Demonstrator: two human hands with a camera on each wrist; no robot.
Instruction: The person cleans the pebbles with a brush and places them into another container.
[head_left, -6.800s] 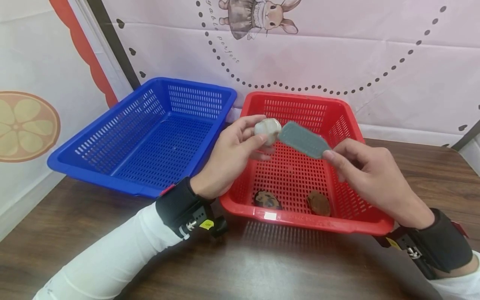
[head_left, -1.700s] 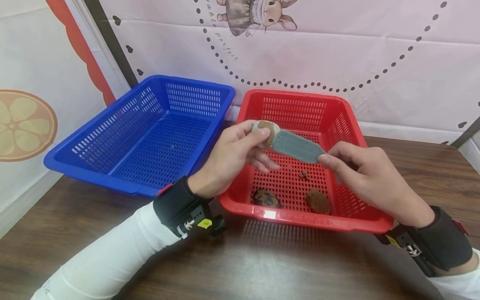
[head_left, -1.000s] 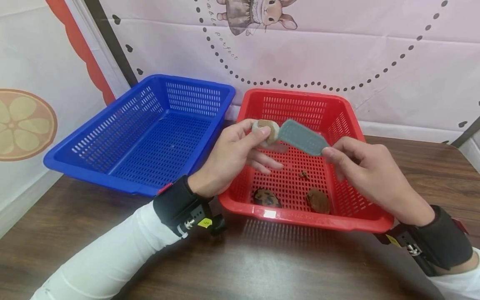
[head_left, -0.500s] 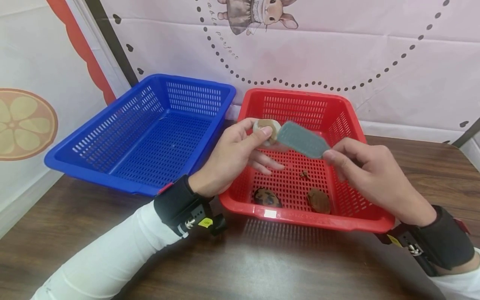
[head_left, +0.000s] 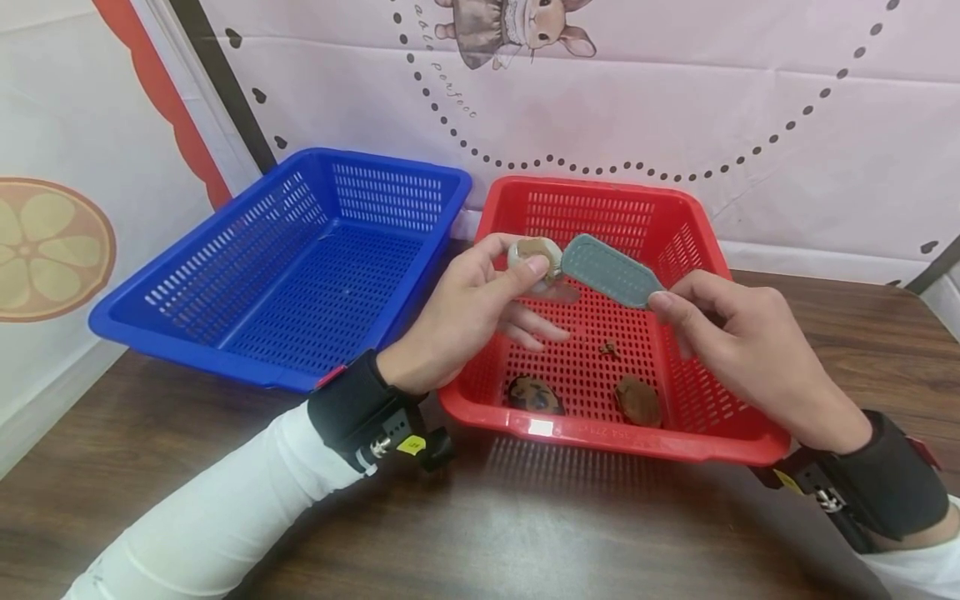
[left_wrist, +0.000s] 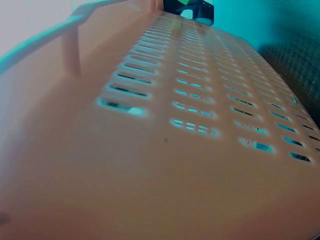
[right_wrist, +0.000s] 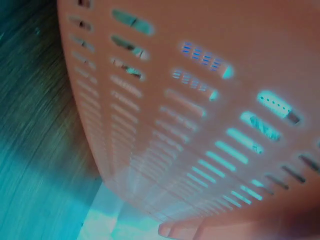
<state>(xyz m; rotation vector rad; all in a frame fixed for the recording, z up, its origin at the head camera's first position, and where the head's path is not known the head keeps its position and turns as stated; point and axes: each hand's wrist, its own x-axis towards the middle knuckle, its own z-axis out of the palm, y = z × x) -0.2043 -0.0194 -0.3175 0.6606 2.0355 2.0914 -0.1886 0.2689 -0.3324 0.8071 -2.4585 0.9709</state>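
What the next stroke seems to turn on is the broad end of the flat grey-green scraper (head_left: 609, 268) standing at the right edge of the brown-patched white stone (head_left: 548, 249), touching or just apart, I cannot tell. The scraper's long axis slants down from there to the right hand (head_left: 738, 346), whose thumb and fingers pinch its narrow end. The left hand (head_left: 474, 302) holds the stone, thumb across its face and lower fingers spread loosely, over the red basket (head_left: 645, 442).
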